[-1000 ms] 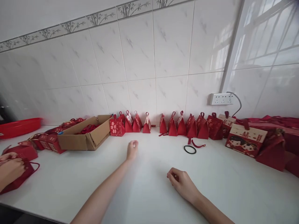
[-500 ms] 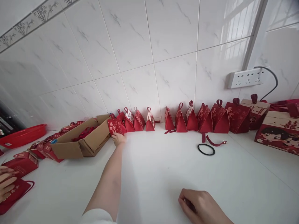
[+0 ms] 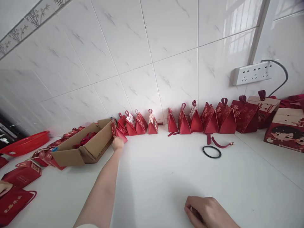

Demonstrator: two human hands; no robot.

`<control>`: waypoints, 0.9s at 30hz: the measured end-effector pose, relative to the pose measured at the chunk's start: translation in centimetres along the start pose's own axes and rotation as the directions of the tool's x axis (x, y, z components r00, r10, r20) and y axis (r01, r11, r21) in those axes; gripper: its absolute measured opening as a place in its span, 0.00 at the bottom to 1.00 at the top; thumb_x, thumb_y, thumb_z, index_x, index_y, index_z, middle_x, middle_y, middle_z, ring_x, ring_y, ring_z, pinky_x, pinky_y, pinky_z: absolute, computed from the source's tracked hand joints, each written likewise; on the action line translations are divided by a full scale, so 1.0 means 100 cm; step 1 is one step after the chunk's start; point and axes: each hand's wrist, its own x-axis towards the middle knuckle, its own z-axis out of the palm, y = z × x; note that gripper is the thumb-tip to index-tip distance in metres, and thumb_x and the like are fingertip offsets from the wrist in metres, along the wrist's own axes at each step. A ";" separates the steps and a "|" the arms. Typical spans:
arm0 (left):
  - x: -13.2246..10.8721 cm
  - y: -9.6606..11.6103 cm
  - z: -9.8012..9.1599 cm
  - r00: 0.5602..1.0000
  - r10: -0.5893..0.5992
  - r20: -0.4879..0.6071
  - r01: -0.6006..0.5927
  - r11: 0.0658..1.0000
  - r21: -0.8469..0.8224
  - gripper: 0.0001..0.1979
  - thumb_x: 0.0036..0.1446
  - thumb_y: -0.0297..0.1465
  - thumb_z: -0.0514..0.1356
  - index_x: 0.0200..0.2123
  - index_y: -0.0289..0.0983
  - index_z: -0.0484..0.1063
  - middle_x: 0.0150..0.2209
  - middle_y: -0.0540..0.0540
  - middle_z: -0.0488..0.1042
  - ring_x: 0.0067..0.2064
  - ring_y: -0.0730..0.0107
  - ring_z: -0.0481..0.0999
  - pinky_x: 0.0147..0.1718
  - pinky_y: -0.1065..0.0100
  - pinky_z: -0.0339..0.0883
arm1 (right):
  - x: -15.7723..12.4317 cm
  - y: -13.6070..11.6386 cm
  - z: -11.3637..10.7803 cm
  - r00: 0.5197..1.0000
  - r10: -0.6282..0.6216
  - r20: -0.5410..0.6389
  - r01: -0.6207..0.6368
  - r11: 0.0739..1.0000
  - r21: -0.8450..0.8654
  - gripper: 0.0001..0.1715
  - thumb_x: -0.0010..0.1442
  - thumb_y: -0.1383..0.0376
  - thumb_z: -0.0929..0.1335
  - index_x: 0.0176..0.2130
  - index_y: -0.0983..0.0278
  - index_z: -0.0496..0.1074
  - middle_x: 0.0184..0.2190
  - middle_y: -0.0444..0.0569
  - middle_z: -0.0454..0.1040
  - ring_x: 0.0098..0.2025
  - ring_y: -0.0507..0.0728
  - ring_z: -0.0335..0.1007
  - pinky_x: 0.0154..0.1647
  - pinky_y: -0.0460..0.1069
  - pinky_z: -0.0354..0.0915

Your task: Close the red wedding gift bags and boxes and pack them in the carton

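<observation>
Beside the cardboard box, my left hand reaches far forward with its fingers closed on a small red triangular gift box. That gift box stands at the left end of a row, close to another red gift box and a white-labelled one. My right hand rests near the front of the white table, loosely curled into a fist. Nothing shows in it, and its palm side is hidden.
An open cardboard box holds dark red material. More triangular gift boxes line the tiled wall, near a black ring and red strap. Far left, another person's hand is by a red drawstring pouch.
The gift box in my left hand has turned, its printed front now facing more to the left. My right hand stays curled. The other person's hand has moved back from the pouch.
</observation>
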 end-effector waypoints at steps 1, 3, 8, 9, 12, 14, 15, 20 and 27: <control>-0.007 -0.004 -0.008 1.000 0.022 0.012 -0.022 1.000 -0.016 0.18 0.59 0.37 0.56 0.50 0.34 0.65 0.49 0.42 0.69 0.47 0.62 0.71 0.46 0.55 0.68 | 0.000 -0.001 -0.002 1.000 0.013 0.011 -0.013 1.000 0.010 0.16 0.60 0.68 0.56 0.23 0.61 0.59 0.18 0.41 0.63 0.17 0.49 0.51 0.17 0.44 0.49; -0.026 -0.011 -0.025 0.997 0.079 0.028 -0.077 0.996 -0.054 0.17 0.61 0.36 0.53 0.50 0.33 0.66 0.48 0.40 0.71 0.48 0.61 0.72 0.47 0.54 0.66 | -0.001 -0.004 -0.005 1.000 0.027 0.014 -0.027 0.999 0.030 0.16 0.61 0.66 0.55 0.23 0.61 0.60 0.18 0.42 0.63 0.18 0.49 0.52 0.18 0.45 0.50; -0.108 -0.015 -0.061 0.953 0.297 0.056 -0.283 0.942 -0.177 0.22 0.64 0.31 0.42 0.59 0.36 0.58 0.58 0.40 0.65 0.58 0.60 0.65 0.55 0.62 0.60 | -0.001 -0.007 -0.010 0.994 0.113 -0.014 -0.110 0.983 0.149 0.18 0.62 0.61 0.56 0.24 0.61 0.63 0.19 0.43 0.65 0.20 0.51 0.58 0.22 0.46 0.56; -0.131 -0.016 -0.066 0.938 0.342 0.062 -0.323 0.923 -0.208 0.23 0.64 0.31 0.42 0.62 0.37 0.53 0.61 0.43 0.59 0.61 0.63 0.61 0.57 0.64 0.57 | -0.001 -0.008 -0.013 0.988 0.154 -0.025 -0.146 0.968 0.202 0.18 0.62 0.59 0.56 0.25 0.61 0.64 0.19 0.43 0.66 0.21 0.51 0.60 0.23 0.47 0.58; -0.210 -0.024 -0.076 0.836 0.530 0.146 -0.431 0.796 -0.425 0.28 0.64 0.33 0.42 0.66 0.38 0.39 0.67 0.47 0.44 0.67 0.67 0.45 0.64 0.63 0.44 | -0.004 -0.009 -0.021 0.959 0.279 -0.042 -0.239 0.882 0.405 0.21 0.62 0.51 0.56 0.38 0.61 0.67 0.31 0.49 0.72 0.27 0.54 0.68 0.23 0.48 0.64; -0.261 -0.034 -0.083 0.698 0.634 0.332 -0.410 0.735 -0.540 0.33 0.62 0.36 0.47 0.66 0.41 0.34 0.68 0.47 0.37 0.67 0.64 0.38 0.64 0.60 0.42 | -0.007 -0.009 -0.026 0.951 0.300 -0.069 -0.226 0.833 0.505 0.26 0.60 0.48 0.57 0.51 0.60 0.61 0.48 0.56 0.69 0.40 0.59 0.71 0.24 0.49 0.68; -0.282 -0.039 -0.087 0.607 0.664 0.436 -0.374 0.723 -0.581 0.34 0.62 0.38 0.48 0.66 0.42 0.34 0.68 0.47 0.36 0.68 0.63 0.37 0.64 0.59 0.45 | -0.008 -0.008 -0.028 0.955 0.279 -0.099 -0.188 0.829 0.527 0.29 0.60 0.47 0.58 0.55 0.60 0.57 0.55 0.57 0.63 0.47 0.61 0.68 0.27 0.50 0.69; -0.323 -0.048 -0.100 0.519 0.726 0.453 -0.249 0.635 -0.732 0.26 0.61 0.38 0.49 0.62 0.45 0.48 0.64 0.40 0.51 0.62 0.59 0.58 0.51 0.61 0.65 | -0.008 -0.006 -0.032 0.956 0.082 -0.280 0.058 0.887 0.457 0.33 0.58 0.51 0.63 0.57 0.61 0.52 0.57 0.58 0.61 0.57 0.62 0.60 0.51 0.59 0.64; -0.269 0.026 -0.083 0.735 0.676 -0.057 -0.471 0.448 -0.760 0.21 0.55 0.36 0.54 0.52 0.40 0.57 0.56 0.39 0.60 0.58 0.60 0.61 0.49 0.61 0.62 | 0.000 0.002 -0.033 0.905 0.092 -0.415 0.074 0.927 0.367 0.22 0.60 0.55 0.62 0.51 0.61 0.58 0.51 0.54 0.68 0.53 0.59 0.65 0.53 0.59 0.61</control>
